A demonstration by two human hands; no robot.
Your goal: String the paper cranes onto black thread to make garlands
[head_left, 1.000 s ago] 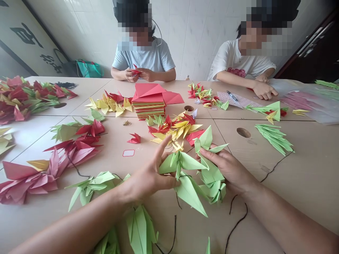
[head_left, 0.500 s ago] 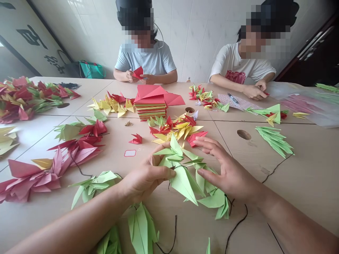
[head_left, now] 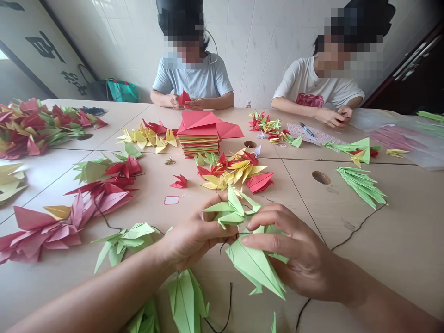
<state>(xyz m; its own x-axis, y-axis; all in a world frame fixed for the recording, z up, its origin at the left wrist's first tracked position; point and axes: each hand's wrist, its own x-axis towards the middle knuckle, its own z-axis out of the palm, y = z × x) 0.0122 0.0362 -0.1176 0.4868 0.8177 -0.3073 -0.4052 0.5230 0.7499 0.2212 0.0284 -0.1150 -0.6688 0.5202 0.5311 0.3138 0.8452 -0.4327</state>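
Note:
My left hand (head_left: 189, 240) pinches a cluster of light green origami cranes (head_left: 233, 207) above the near part of the table. Around more green folded paper (head_left: 255, 269), just below and to the right, the fingers of my right hand (head_left: 298, 252) are closed. A thin black cord (head_left: 243, 234) runs between the two bunches, close to my fingertips. Part of the paper is hidden behind my right fingers. Green cranes (head_left: 185, 296) on black cord lie below my left forearm, and another green bunch (head_left: 126, 238) rests to its left.
Ahead lie red and yellow cranes (head_left: 243, 169) and a stack of coloured paper (head_left: 198, 143). Pink cranes (head_left: 52, 231) spread at left, beside a large mixed pile (head_left: 38, 122). A green bundle (head_left: 360, 185) is at right. Two people sit opposite, one holding red paper (head_left: 184, 98).
My right hand has moved left and closed on the green paper, which was beside its spread fingers before. The lower green cranes have gathered under it.

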